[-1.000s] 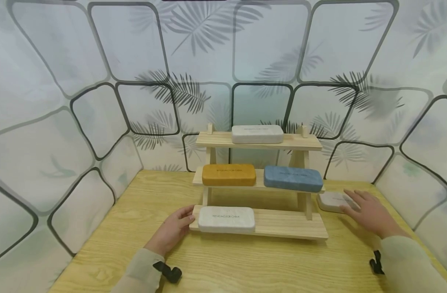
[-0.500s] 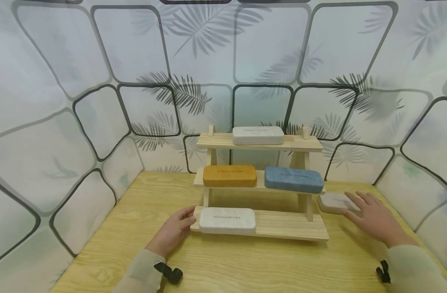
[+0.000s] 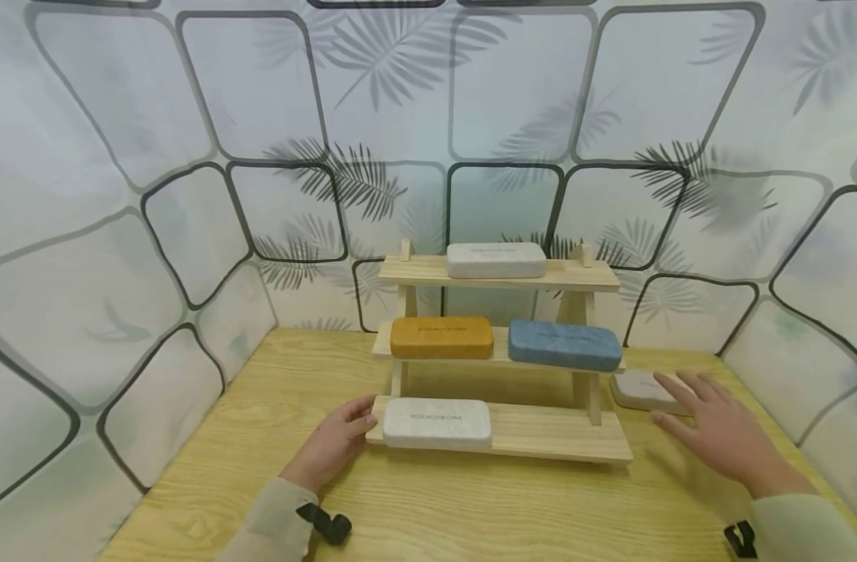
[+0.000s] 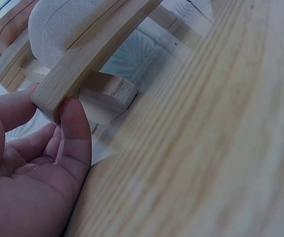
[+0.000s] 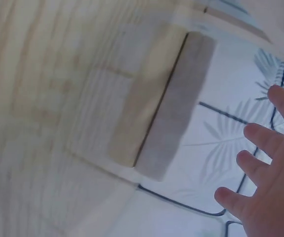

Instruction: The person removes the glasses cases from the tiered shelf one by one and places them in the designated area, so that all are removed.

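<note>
Pinching one rack by its lower left corner with the left hand; holding the right hand spread-fingered, clear of one white case near the tabletop's back right corner. Carried on the rack: two white cases, one orange case, one blue case.

A yellowish wood-grained table carries a pale wooden three-tier rack and, just right of it, a whitish oblong case, partly hidden. On the top tier lies a white rounded case; on the middle, an orange oblong case left of a blue oblong case; on the bottom, towards the left end, a white oblong case with dark lettering.
</note>
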Motion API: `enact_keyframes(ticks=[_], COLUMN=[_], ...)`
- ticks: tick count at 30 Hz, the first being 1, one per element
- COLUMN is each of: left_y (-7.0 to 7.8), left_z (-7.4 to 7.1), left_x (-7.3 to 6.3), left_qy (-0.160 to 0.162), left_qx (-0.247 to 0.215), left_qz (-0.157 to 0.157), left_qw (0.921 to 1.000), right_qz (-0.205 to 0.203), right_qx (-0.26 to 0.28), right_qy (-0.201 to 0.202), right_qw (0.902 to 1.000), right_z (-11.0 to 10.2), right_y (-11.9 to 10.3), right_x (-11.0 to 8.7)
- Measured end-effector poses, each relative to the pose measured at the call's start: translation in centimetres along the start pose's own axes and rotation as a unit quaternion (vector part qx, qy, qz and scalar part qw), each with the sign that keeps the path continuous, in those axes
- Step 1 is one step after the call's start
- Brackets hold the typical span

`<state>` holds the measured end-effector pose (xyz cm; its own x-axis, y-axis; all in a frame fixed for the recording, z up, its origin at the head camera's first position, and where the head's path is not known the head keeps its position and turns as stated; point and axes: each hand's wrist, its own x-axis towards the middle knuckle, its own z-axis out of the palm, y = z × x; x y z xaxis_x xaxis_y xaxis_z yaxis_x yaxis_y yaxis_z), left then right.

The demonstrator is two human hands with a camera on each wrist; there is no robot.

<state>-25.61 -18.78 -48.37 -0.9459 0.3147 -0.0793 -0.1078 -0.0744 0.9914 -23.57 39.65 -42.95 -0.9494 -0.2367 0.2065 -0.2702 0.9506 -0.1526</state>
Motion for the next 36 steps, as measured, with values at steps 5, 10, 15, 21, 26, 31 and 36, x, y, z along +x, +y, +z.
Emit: enact_keyframes(ticks=[5,10,15,21,26,31,36], left_y=[-0.1,-0.3,-0.5,-0.4,-0.4,-0.4,-0.3], left_z=[-0.1,-0.1,-0.1,0.0,-0.1,-0.2,0.0], left_x=[0.1,0.2,0.3,0.3,0.3,0.2,0.2], left_qy=[0.0,0.007,0.013,0.013,0.014,0.018,0.021], left_qx=[0.002,0.004,0.005,0.006,0.006,0.009,0.007], left_qz=[0.0,0.0,-0.002,-0.004,-0.005,-0.006,-0.009], left_qw=[1.0,1.0,0.9999,0.9999,0.9999,0.9998,0.9997], right_qz=[-0.017,-0.033,-0.056,-0.075,-0.095,-0.124,-0.146], right_qx=[0.004,0.005,0.006,0.011,0.024,0.046,0.054], right_qy=[-0.001,0.002,0.011,0.014,0.021,0.037,0.048], right_qw=[0.9999,0.9995,0.9984,0.997,0.995,0.9904,0.9867], right_z=[-0.7,-1.0,-1.2,-1.4,-1.4,-0.5,1.0], right_y=[-1.4,-2.8,-4.5,-6.9,-9.4,-11.8,-13.7], right_x=[-0.6,-1.2,-1.7,-1.9,-1.8,-1.2,-0.5])
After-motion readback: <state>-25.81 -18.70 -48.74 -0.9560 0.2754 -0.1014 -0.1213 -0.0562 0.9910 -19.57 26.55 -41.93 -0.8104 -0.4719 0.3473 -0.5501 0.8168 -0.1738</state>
